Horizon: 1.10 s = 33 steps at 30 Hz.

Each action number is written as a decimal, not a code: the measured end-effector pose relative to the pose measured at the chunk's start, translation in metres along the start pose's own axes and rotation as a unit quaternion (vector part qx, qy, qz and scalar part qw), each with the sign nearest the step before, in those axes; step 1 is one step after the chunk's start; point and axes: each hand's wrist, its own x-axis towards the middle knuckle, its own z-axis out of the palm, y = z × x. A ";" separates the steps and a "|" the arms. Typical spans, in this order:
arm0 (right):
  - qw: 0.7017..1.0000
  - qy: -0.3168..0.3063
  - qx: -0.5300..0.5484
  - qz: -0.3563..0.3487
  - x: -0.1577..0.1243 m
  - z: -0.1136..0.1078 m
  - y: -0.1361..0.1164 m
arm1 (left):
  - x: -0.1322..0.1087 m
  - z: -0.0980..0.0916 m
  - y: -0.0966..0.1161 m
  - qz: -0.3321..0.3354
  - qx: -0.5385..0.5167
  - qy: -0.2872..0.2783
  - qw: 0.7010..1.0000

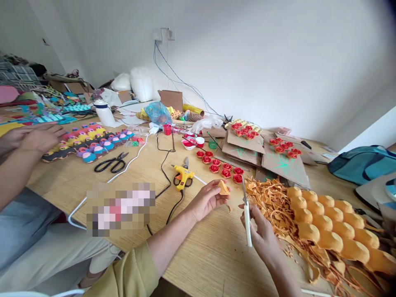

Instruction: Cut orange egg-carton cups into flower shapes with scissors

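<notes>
Far left of the fingers: co-worker's hands (40,138) rest at a row of painted figures (93,142), which are small, rounded and multicoloured.
Left of the fingers: black scissors (111,163) lie flat, blades shut. A yellow glue gun (183,176) stands nearer, with its dark cord trailing over the tabletop (210,255), a pale wood-grain surface.
Left hand (206,201): fingers are narrow, pinching the orange cup piece (223,187) at its base, with the thumb on top.
Orange cup piece: held clear of the tabletop, just left of the blade tips. It is cone-shaped moulded pulp, matte and slightly fibrous, with an uneven rim.
Beyond the fingers: red roses (221,165) sit in a loose cluster, with curled layered petals in a glossy red coat.
Right hand (261,233): fingers are closed round the white-handled scissors (246,214). The blades point up and away, close to the piece but apart from it. I cannot tell how far the blades gape.
Step in hand (judgement): trimming or shaping the piece, paused between cuts.
Next cut calls for (judgement): blades brought onto the rim, clear of the thumb, with the piece turned to present a fresh edge.
Right of the fingers: orange trimmings (272,200) form a heap of thin curled strips. Beside them is an orange egg tray (334,231) with rows of domed cups, in the same matte pulp.
</notes>
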 end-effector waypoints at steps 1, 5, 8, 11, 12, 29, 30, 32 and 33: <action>1.000 0.005 -0.019 -0.022 0.000 0.001 0.000 | 0.001 -0.001 0.000 -0.001 -0.013 0.006 1.000; 0.987 0.027 -0.098 -0.125 0.001 0.007 0.003 | 0.002 -0.002 -0.001 -0.005 -0.036 0.035 0.999; 0.975 0.039 -0.135 -0.173 0.001 0.009 0.005 | 0.002 -0.003 -0.002 -0.007 -0.029 0.048 0.998; 0.967 0.047 -0.168 -0.185 0.001 0.008 0.005 | 0.002 -0.004 -0.002 -0.006 -0.015 0.051 0.999; 0.965 0.049 -0.177 -0.187 0.001 0.007 0.004 | 0.002 -0.004 -0.002 -0.005 -0.010 0.047 0.999; 0.940 0.116 -0.274 -0.168 0.002 0.002 -0.003 | -0.001 0.002 -0.003 -0.004 0.057 0.046 0.997; 0.939 0.116 -0.278 -0.166 0.002 0.002 -0.003 | -0.001 0.002 -0.003 -0.003 0.060 0.048 0.997; 0.937 0.118 -0.286 -0.164 0.002 0.002 -0.004 | 0.000 0.001 -0.004 0.000 0.070 0.048 0.996; 0.936 0.119 -0.288 -0.163 0.002 0.002 -0.004 | 0.000 0.000 -0.004 0.000 0.076 0.047 0.996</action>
